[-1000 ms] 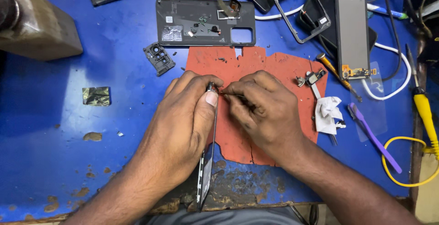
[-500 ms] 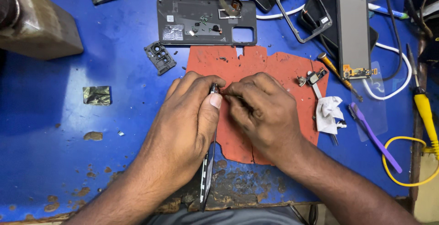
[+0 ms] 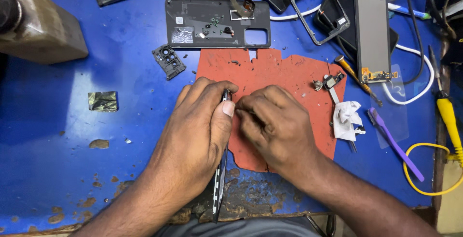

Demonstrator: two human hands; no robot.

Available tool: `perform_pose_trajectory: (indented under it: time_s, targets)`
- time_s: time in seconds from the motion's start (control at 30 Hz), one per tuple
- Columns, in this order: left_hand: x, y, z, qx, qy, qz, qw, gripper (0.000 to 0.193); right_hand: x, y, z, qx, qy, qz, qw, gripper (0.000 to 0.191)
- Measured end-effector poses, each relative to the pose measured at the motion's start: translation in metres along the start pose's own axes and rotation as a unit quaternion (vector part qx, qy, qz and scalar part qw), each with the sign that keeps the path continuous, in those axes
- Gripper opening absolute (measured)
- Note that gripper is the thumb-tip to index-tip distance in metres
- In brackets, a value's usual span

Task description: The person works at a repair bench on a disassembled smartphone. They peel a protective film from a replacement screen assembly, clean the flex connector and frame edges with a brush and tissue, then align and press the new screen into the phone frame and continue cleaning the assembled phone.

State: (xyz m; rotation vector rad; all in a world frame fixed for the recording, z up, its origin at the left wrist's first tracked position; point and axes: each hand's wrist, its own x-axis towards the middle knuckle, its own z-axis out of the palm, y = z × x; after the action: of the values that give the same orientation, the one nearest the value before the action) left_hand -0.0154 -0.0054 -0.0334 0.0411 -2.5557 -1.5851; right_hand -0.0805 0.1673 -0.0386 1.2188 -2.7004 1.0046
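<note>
My left hand (image 3: 195, 135) grips a thin dark phone frame (image 3: 220, 179) that stands on its edge, running from the table's front edge up to my fingertips. My right hand (image 3: 277, 126) is pinched against the top end of that frame, fingers closed on something too small to make out. Both hands rest over a red rubber mat (image 3: 284, 80) on the blue worktable (image 3: 72, 160).
A dark phone back cover (image 3: 193, 22) with small parts lies behind the mat, a camera bezel (image 3: 169, 61) to its left. A phone screen (image 3: 372, 34), a purple pry tool (image 3: 393, 143), a white tissue (image 3: 347, 119), a yellow-handled tool (image 3: 451, 116), cables and a grey block (image 3: 43, 29) surround the work area.
Both hands stay pinched at the frame's top end; the fingertips have shifted only slightly. Nothing else has moved.
</note>
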Motion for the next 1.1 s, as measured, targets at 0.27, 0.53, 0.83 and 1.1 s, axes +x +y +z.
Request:
perform_pose_trajectory:
  time_s: [0.27,0.53,0.83,1.1]
  targets:
    - [0.002,-0.001,-0.001,-0.009,0.01,0.007,1.0,0.027,0.003,0.005,0.003,0.015,0.0,0.035,0.999,0.018]
    - [0.001,0.0,0.002,-0.013,0.021,-0.003,1.0,0.027,-0.002,-0.002,-0.001,0.007,-0.004,0.0,1.0,0.018]
    - [0.0,-0.002,0.001,-0.004,0.02,0.005,1.0,0.028,0.002,0.006,0.003,0.019,0.006,0.036,0.999,0.018]
    - [0.0,-0.001,0.001,-0.005,0.013,-0.002,1.0,0.029,-0.002,-0.004,-0.002,0.009,-0.003,0.003,1.0,0.018]
